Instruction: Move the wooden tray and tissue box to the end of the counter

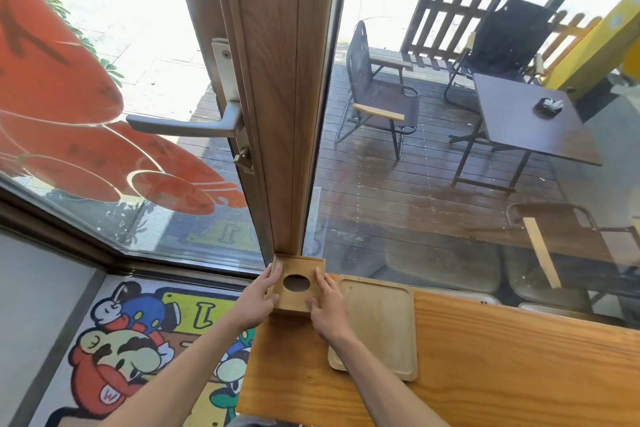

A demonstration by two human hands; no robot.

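A square wooden tissue box (297, 295) with an oval hole in its top stands at the far left corner of the wooden counter (485, 357), against the door frame. My left hand (263, 295) presses its left side and my right hand (325, 302) its right side, so both hands grip the box. Just right of the box lies the flat wooden tray (381, 319) with a raised rim, flat on the counter; my right forearm crosses its near left corner.
A wooden door frame (287, 115) with a metal handle (183, 125) rises right behind the box. Glass panes close off the far side. Below the counter's left end lies a cartoon floor mat (138, 340). Chairs and a table stand outside on the deck.
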